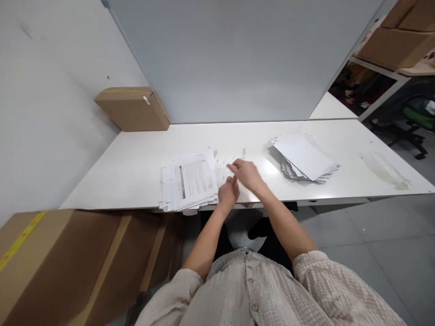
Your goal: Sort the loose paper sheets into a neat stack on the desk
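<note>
My left hand [229, 191] is closed at the front edge of the white table, just right of a stack of printed sheets [195, 179]. What its fingers hold, if anything, is hidden. Just above and to the right, my right hand [247, 174] hovers close to the left one, maybe touching it. Its fingers point left and look apart, with nothing visible in them. Small thin bits [222, 161], too small to name, lie scattered on the table beyond my hands. To the right sits a second, uneven stack of paper [306, 158] with a blank sheet on top.
A flat cardboard box [136, 108] stands at the table's back left by the wall. A grey-white panel [234, 63] rises behind the white table [136, 158]. Large cartons [61, 262] are at the lower left. A smudge [385, 170] marks the table's right end.
</note>
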A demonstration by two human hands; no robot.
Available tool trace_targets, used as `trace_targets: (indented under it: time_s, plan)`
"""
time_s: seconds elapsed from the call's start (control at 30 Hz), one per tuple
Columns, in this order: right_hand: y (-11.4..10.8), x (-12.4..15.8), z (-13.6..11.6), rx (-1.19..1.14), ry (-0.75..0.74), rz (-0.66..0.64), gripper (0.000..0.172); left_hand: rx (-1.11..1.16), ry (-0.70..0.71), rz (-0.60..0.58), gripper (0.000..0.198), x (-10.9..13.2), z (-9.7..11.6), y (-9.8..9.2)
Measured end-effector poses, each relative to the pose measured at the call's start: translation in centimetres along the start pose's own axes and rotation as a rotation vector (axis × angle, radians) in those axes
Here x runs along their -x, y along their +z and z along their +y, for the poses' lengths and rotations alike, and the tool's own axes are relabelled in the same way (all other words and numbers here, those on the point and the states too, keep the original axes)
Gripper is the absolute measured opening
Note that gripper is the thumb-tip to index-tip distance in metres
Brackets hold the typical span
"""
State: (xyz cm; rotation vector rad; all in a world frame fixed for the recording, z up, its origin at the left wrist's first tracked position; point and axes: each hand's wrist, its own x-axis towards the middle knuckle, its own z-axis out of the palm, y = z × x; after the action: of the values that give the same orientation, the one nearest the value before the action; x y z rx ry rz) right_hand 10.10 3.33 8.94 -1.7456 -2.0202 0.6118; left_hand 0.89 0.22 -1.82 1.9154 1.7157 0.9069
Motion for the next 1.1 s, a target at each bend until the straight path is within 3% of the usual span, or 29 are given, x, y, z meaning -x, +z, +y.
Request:
trace_targets:
  time_s: [0.1,0.17,0.27,0.37,0.5,0.6,0.73,0.87,0.97,1.1]
  plan:
    - [-5.0,-0.6,7.1,0.198,0.144,0.291,0.031,-0.258,0.068,-0.013,0.048,0.2,0.3,-0.3]
    - [-7.1,-0.9,11.9,0.366,0.249,0.403,0.038,-0.347,0.114,0.004,0.049,0.2,0.3,-0.3]
    - [-8.3,-1.1,17.2,0.422,0.323,0.321,0.05,-0.38,0.143,0.052,0.049,0.3,0.0,-0.2]
    - [-8.2,-0.9,19.5,0.31,0.354,0.303,0.046,-0.373,0.14,0.079,0.047,0.3,-0.1,-0.1]
    - [-8.5,-0.5,19.7,0.151,0.347,0.325,0.034,-0.356,0.12,0.071,0.046,0.3,0.1,-0.2]
    - [-9.3,0.0,19.0,0.19,0.284,0.328,0.035,-0.316,0.124,0.067,0.046,0.3,0.1,-0.3]
    - [-10.6,2.0,16.8,0.211,0.201,0.534,0.029,-0.172,0.137,0.084,0.045,0.4,0.0,-0.3]
    - [-11.4,5.6,13.3,-0.095,0.118,0.724,0.032,0.165,0.043,0.155,0.042,0.4,0.1,-0.7]
    - [-10.9,8.2,10.8,-0.434,0.103,0.65,0.032,0.602,-0.031,0.089,0.053,0.7,1.3,-1.6]
    - [-8.5,10.0,9.0,-0.682,0.086,0.354,0.032,1.141,-0.116,-0.235,0.067,1.4,3.5,-2.8]
